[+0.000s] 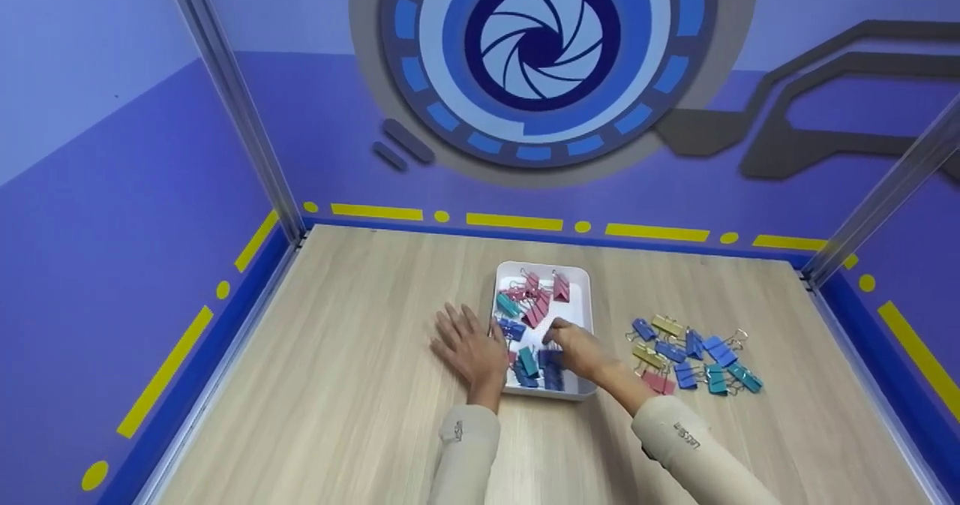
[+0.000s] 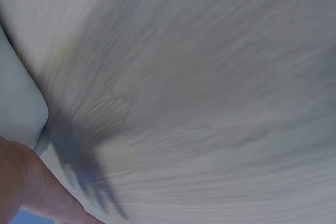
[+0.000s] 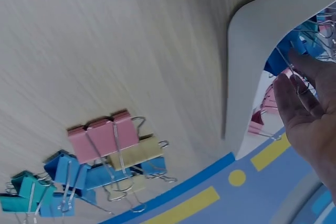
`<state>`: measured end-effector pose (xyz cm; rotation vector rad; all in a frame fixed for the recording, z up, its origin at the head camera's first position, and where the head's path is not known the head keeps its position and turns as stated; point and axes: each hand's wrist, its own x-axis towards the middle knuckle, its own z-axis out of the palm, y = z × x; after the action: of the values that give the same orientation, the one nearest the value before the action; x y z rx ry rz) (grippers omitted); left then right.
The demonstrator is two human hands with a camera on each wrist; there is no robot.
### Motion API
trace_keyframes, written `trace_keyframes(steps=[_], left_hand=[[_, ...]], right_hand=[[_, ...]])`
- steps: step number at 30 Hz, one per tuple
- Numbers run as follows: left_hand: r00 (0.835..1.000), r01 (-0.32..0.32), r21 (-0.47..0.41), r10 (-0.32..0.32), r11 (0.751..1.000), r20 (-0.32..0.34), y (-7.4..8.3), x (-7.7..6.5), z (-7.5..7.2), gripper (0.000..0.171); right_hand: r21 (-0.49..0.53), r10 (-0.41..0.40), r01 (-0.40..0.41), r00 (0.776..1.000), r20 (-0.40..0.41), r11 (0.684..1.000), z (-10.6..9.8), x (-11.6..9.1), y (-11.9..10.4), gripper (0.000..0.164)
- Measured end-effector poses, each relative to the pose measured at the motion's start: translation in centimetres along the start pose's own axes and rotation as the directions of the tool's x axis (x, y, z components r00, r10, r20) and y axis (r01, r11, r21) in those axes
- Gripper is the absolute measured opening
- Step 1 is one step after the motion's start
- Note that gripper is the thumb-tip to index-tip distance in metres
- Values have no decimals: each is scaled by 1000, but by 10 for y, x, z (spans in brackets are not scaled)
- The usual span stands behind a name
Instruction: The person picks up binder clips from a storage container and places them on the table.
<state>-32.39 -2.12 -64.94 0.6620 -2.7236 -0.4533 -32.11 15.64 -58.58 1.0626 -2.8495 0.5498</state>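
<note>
A white tray (image 1: 583,325) holds pink, teal and blue binder clips. My right hand (image 1: 581,351) reaches in over its right side. In the right wrist view, the thumb and fingers (image 3: 287,95) of that hand pinch the wire handle of a blue binder clip (image 3: 278,60). From the head view that clip (image 1: 551,370) lies at the tray's near end, partly under the hand. My left hand (image 1: 472,347) rests against the tray's left side, its fingers spread over the table. Only part of the left hand (image 2: 44,187) shows in the left wrist view.
To the right of the tray, a loose group of binder clips lies on the wooden table (image 1: 360,355): blue clips (image 1: 721,351), yellow clips (image 1: 667,326), teal clips (image 1: 716,379) and a pink clip (image 1: 658,383). Printed panels (image 1: 315,130) stand around the table's edges.
</note>
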Motion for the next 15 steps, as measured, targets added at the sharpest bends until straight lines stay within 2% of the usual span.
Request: trace_keyframes(steps=[6,10,15], left_hand=[[1000,-10,-11,10,1000,12,1,-2,-1,68],[1000,-17,0,17,1000,25,1,-2,-2,68],[1000,-23,18,22,1000,14,0,-3,0,68]], right_hand=[[54,81,-79,996,-35,995,7,4,4,13],[23,129,-128,989,-78,992,12,8,-2,10],[-3,183,-185,972,-149,983,20,6,-10,16]])
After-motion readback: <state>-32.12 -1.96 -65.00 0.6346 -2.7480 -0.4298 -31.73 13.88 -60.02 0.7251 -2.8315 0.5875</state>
